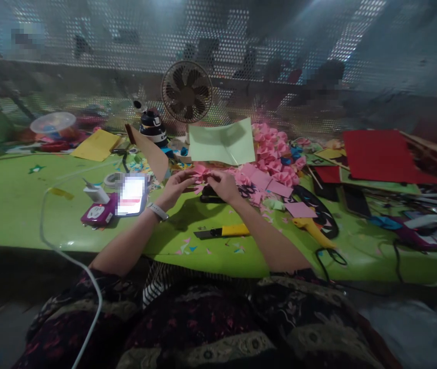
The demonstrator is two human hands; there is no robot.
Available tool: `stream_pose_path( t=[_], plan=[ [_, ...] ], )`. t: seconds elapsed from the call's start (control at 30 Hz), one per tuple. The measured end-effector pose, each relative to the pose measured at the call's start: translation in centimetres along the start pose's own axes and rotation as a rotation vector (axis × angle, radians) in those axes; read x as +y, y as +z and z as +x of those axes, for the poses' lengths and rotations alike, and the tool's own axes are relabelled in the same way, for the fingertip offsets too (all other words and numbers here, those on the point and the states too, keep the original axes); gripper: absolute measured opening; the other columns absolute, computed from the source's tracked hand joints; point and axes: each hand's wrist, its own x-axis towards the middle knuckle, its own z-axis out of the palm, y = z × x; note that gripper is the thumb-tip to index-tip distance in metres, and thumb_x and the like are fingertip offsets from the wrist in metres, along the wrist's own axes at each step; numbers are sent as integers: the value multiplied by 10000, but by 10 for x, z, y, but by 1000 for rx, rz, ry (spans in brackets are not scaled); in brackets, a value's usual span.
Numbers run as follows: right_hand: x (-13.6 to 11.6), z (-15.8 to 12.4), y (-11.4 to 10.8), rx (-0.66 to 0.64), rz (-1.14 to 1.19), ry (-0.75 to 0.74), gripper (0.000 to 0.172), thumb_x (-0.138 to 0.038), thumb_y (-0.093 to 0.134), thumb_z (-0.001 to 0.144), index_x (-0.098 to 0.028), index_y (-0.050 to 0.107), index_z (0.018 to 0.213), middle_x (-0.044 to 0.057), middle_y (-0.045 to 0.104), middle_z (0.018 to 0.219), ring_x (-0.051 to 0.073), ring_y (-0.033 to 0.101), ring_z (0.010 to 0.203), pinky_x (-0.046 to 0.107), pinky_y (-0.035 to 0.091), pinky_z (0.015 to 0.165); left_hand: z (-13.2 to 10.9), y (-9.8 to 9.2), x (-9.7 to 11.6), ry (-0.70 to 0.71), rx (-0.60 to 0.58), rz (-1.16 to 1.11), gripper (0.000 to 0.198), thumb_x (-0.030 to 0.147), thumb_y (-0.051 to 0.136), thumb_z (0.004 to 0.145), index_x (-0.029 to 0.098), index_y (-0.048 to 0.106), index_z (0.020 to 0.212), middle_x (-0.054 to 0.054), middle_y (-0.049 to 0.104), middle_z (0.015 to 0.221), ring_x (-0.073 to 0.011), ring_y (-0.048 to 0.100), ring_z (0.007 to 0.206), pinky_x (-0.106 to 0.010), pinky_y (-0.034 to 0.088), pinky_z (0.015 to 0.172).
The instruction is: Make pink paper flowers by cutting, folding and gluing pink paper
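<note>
Between my left hand (176, 187) and my right hand (224, 185), a pink folded paper piece (202, 173) is pinched by the fingertips of both, over the green table (18, 205). Just nearer me than my hands lies a yellow knife (224, 231). A lit phone (131, 195) sits left of my left hand, and pink paper flowers (274, 151) are heaped beyond my right

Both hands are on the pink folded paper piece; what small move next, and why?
Probably press down the next fold: the left hand and right hand pinch the small pink folded paper piece between them above the green table, and similar folded pink paper flowers lie piled just behind.
</note>
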Motion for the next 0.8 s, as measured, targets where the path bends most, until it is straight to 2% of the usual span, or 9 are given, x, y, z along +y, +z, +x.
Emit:
stream_pose_path(
  t=[0.2, 0.53, 0.7, 0.8],
  plan=[
    [2, 1, 2, -7, 1, 18, 218, -272, 565, 868, -163, 754, 876, 42, 744, 857, 174, 642, 784, 263, 463, 742, -1, -2, 5, -23, 11, -22, 379, 333, 788, 725, 151, 689, 1042, -78, 746, 976, -192, 735, 870, -350, 623, 819],
    [4, 4, -1, -73, 7, 8, 232, -243, 585, 877, -174, 779, 984, 38, 761, 971, 180, 660, 867, 260, 464, 784, 0, -1, 3, -25, 86, -39, 446, 448, 864, 643, 163, 721, 954, -50, 749, 905, -185, 731, 833, -320, 628, 768],
    [4, 5, -2, -95, 44, 22, 221, -249, 591, 871, -159, 781, 939, 38, 752, 921, 174, 651, 826, 254, 446, 739, 1, -1, 3, -28, 101, 25, 489, 529, 863, 616, 153, 716, 893, -50, 751, 829, -186, 734, 754, -318, 631, 733],
    [8, 8, 0, -116, 153, 44, 216, -269, 609, 851, -145, 777, 903, 40, 748, 894, 182, 656, 843, 255, 450, 747, 3, -2, 0, -15, 111, 50, 537, 585, 853, 593, 150, 706, 873, -55, 756, 816, -187, 738, 734, -311, 630, 728]
  ],
)
